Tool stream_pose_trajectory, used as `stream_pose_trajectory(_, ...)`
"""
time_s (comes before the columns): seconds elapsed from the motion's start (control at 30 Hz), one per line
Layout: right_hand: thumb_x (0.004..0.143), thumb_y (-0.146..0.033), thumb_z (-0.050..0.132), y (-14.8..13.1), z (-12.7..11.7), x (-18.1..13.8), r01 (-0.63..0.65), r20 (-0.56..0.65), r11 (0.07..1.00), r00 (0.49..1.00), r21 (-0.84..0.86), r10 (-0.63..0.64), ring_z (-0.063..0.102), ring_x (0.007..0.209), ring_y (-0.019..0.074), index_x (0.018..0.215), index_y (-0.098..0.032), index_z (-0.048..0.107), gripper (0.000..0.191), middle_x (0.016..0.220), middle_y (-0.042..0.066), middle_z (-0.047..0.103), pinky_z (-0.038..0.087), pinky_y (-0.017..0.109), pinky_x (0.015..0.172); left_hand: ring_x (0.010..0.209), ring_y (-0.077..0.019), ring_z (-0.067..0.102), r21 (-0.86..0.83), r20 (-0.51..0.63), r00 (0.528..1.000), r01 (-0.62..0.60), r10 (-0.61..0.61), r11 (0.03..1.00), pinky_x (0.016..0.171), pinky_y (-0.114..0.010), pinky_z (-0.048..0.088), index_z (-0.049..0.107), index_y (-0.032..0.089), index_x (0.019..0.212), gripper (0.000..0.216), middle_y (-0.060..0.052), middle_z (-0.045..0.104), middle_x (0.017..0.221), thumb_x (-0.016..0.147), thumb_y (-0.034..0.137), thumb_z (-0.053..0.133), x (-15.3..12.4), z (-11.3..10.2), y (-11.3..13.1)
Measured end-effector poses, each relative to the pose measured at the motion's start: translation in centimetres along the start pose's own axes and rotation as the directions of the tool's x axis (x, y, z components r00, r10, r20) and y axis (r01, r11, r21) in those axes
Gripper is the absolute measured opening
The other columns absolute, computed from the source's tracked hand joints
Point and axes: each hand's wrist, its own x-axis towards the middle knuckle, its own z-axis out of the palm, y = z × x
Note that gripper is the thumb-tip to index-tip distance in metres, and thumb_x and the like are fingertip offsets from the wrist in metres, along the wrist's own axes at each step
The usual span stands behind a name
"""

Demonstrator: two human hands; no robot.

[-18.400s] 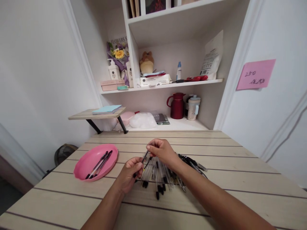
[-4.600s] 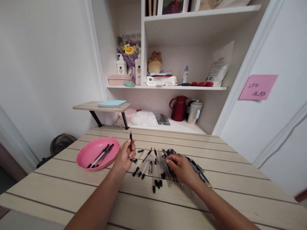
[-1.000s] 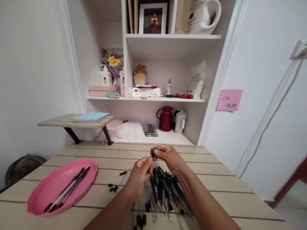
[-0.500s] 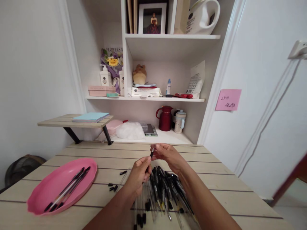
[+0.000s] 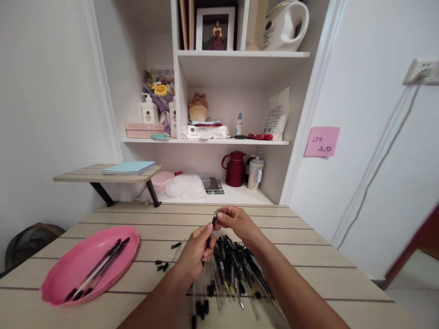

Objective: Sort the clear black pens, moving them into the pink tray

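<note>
My left hand (image 5: 195,252) is closed around a black pen (image 5: 214,220), which points up and away from me. At the pen's upper end, the thumb and fingers of my right hand (image 5: 239,223) are pinched. Whatever small part sits between those fingertips is mostly hidden. Beneath both hands lies a loose pile of black and clear pens (image 5: 228,262), partly covered by my forearms. Several small black pen caps (image 5: 160,267) are scattered left of the pile, beside my left wrist.
On the left of the slatted table (image 5: 151,297) is a pink oval tray (image 5: 55,278) with several pens (image 5: 100,270) in it. A small raised shelf (image 5: 78,173) carries blue paper (image 5: 129,167). Behind the table stand a red jug (image 5: 235,170) and a tumbler (image 5: 254,174).
Both hands stay together around the pen, with only a slight shift of the fingers at its upper end. The view has turned a little to the right.
</note>
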Motion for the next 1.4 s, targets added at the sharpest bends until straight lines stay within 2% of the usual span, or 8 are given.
stream_pose_trajectory(0.13, 0.068, -0.033, 0.057, 0.8, -3.8, -1.3, -0.106, -0.124, 0.95, 0.99, -0.293, 0.072, 0.051, 0.053, 0.0101, 0.067, -0.015, 0.055, 0.018, 0.058, -0.001, 0.057, 0.037, 0.023, 0.053, 0.034, -0.0023, 0.028, -0.027, -0.031, 0.999, 0.027, -0.028, 0.999, 0.034, -0.018, 0.016, 0.056, 0.015, 0.092, 0.03, 0.006, 0.044, 0.054, 0.073, 0.039, 0.053, -0.2, -0.3, 0.1)
stream_pose_trajectory(0.3, 0.067, -0.026, 0.053, 3.0, -9.3, -5.0, -0.318, -0.228, 0.664, 0.948, -0.676, 0.222, 0.051, 0.046, 0.0118, 0.06, -0.015, 0.057, 0.013, 0.049, 0.001, 0.057, 0.033, 0.022, 0.046, 0.041, -0.0051, 0.038, -0.111, -0.048, 0.998, 0.035, -0.041, 0.993, 0.038, -0.019, 0.025, 0.058, 0.013, 0.094, 0.028, 0.002, 0.049, 0.059, 0.073, 0.031, 0.054, -0.1, -0.8, 0.3)
stream_pose_trajectory(0.4, 0.065, -0.024, 0.053, 4.0, -10.9, -6.8, -0.346, -0.28, 0.497, 0.938, -0.796, 0.204, 0.053, 0.049, 0.0137, 0.059, -0.015, 0.059, 0.012, 0.051, 0.003, 0.059, 0.032, 0.023, 0.047, 0.045, -0.0059, 0.041, -0.134, -0.051, 0.997, 0.044, -0.052, 0.99, 0.04, -0.019, 0.028, 0.058, 0.013, 0.096, 0.028, 0.001, 0.051, 0.061, 0.071, 0.027, 0.056, 0.0, -0.9, 0.3)
stream_pose_trajectory(0.63, 0.058, -0.017, 0.056, 5.2, -10.9, -7.5, -0.335, -0.275, 0.367, 0.939, -0.868, 0.207, 0.058, 0.067, 0.0159, 0.071, -0.017, 0.063, 0.015, 0.074, 0.005, 0.066, 0.035, 0.022, 0.055, 0.05, -0.006, 0.045, -0.111, -0.008, 0.998, 0.067, -0.068, 0.992, 0.044, -0.019, 0.031, 0.059, 0.015, 0.099, 0.032, 0.001, 0.053, 0.065, 0.069, 0.026, 0.061, -0.2, -0.9, -0.3)
stream_pose_trajectory(0.97, 0.058, -0.013, 0.051, 6.4, -10.4, -7.8, -0.385, -0.344, 0.298, 0.921, -0.874, 0.182, 0.057, 0.071, 0.0178, 0.079, -0.018, 0.062, 0.024, 0.076, 0.005, 0.066, 0.033, 0.023, 0.058, 0.048, -0.0055, 0.043, -0.081, 0.01, 0.997, 0.08, -0.079, 0.993, 0.042, -0.018, 0.03, 0.06, 0.015, 0.098, 0.031, 0.001, 0.053, 0.064, 0.069, 0.026, 0.062, -0.4, -1.0, -1.1)
stream_pose_trajectory(1.07, 0.058, -0.013, 0.048, 6.6, -11.1, -7.9, -0.388, -0.356, 0.351, 0.922, -0.852, 0.156, 0.056, 0.068, 0.0162, 0.074, -0.016, 0.062, 0.021, 0.073, 0.005, 0.066, 0.032, 0.023, 0.056, 0.048, -0.0057, 0.044, -0.073, 0.012, 0.995, 0.101, -0.1, 0.992, 0.042, -0.018, 0.03, 0.061, 0.015, 0.097, 0.031, 0.0, 0.053, 0.064, 0.068, 0.026, 0.062, -0.5, -0.8, -1.1)
stream_pose_trajectory(1.17, 0.058, -0.014, 0.047, 7.1, -11.9, -8.0, -0.384, -0.321, 0.499, 0.923, -0.777, 0.212, 0.052, 0.057, 0.0128, 0.059, -0.014, 0.058, 0.012, 0.056, 0.0, 0.059, 0.03, 0.021, 0.051, 0.047, -0.0057, 0.044, -0.065, -0.003, 0.993, 0.12, -0.121, 0.991, 0.041, -0.018, 0.03, 0.061, 0.014, 0.095, 0.031, 0.0, 0.053, 0.062, 0.067, 0.025, 0.064, -0.6, -0.6, -1.2)
stream_pose_trajectory(1.4, 0.059, -0.022, 0.053, 5.7, -10.6, -7.8, -0.355, -0.355, 0.902, 0.899, -0.245, 0.257, 0.039, 0.045, 0.0079, 0.06, -0.017, 0.047, 0.008, 0.047, -0.006, 0.046, 0.026, 0.02, 0.044, 0.04, -0.0037, 0.039, 0.006, 0.019, 0.987, 0.161, -0.161, 0.987, 0.036, -0.017, 0.023, 0.06, 0.015, 0.094, 0.031, 0.002, 0.052, 0.06, 0.067, 0.031, 0.063, -1.0, 0.2, -1.8)
